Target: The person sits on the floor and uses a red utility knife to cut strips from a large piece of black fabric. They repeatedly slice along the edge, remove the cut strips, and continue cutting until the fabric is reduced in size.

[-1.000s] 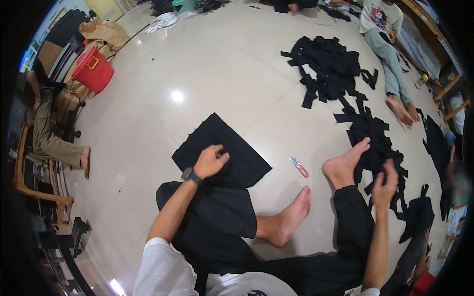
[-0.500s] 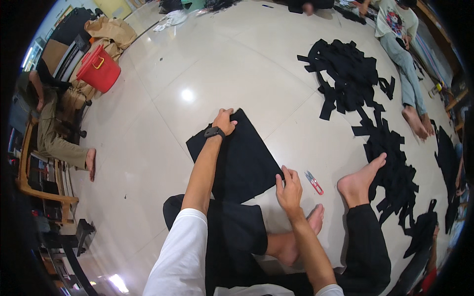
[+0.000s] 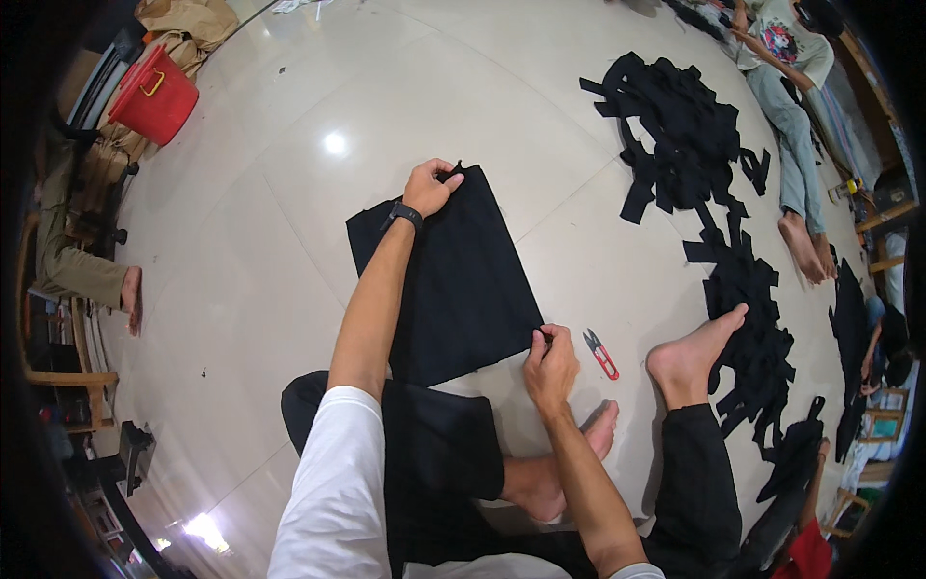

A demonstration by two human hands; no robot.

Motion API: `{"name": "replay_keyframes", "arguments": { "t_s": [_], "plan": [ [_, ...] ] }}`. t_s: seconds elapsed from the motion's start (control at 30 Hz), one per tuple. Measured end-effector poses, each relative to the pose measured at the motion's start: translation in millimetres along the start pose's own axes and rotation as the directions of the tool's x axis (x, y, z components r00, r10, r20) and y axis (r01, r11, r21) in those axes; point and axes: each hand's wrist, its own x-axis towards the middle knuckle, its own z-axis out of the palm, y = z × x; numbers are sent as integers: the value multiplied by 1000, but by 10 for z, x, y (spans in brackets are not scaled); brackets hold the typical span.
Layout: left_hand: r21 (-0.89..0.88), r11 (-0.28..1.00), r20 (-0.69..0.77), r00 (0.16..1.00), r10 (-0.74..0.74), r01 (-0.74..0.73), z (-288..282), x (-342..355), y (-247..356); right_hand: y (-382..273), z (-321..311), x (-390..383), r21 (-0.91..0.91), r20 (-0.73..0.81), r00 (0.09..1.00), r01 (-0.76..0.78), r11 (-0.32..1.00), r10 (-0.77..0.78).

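Left hand (image 3: 430, 189): we pinch black cloth (image 3: 458, 280) at twelve o'clock.
Right hand (image 3: 552, 369): we pinch its four o'clock corner.

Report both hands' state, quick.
Left hand: closed, pinching the top edge of the black cloth.
Right hand: closed, pinching the cloth's lower right corner.

The person wears a white short-sleeved T-shirt (image 3: 333, 482) and loose black trousers (image 3: 702, 473) ending above bare feet (image 3: 690, 362). The left hand (image 3: 431, 191) has a black wristwatch (image 3: 407, 213) at its wrist; the right hand (image 3: 552, 372) is bare.
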Motion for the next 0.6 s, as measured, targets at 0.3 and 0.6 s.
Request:
{"name": "replay_keyframes", "arguments": {
  "t_s": [0.3, 0.6],
  "plan": [
    [86, 985, -95, 983, 156, -149, 168, -7, 482, 45, 2, -33, 107, -22, 994, -107, 988, 110],
    [83, 974, -166, 961, 220, -209, 570, 10, 535, 137, 23, -67, 142, -48, 995, -75, 987, 83]
  ]
}}
